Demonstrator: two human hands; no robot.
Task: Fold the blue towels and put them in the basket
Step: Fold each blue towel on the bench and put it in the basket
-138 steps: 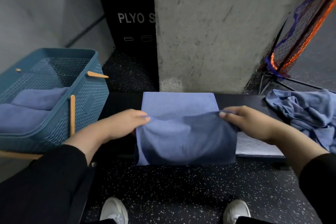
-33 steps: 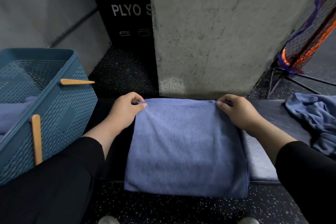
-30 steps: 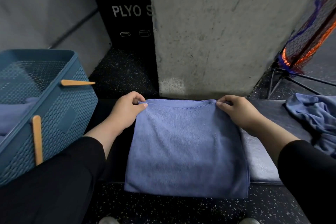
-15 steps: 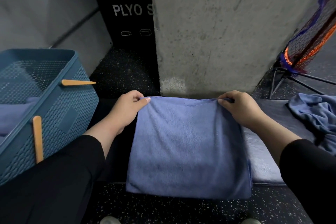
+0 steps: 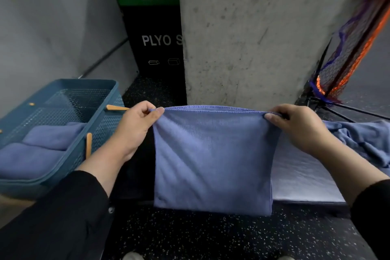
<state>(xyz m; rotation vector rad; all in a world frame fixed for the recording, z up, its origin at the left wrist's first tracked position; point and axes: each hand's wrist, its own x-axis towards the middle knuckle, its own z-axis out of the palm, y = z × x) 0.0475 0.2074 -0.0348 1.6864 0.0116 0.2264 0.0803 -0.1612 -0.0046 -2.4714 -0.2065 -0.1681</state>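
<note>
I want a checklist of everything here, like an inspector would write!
Surface: dark padded bench, speckled floor below.
Job's things: blue towel held up by its top corners; folded towels in the blue basket; crumpled towels at right on the bench.
Clutter: nothing seen.
Hands: left hand and right hand each pinch a corner.
Cables: nothing seen.
Surroundings: concrete pillar, plyo boxes, orange net.

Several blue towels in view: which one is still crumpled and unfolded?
The crumpled towel on the far right of the bench. The held towel hangs flat between both hands, and the basket towels are already folded.
</note>
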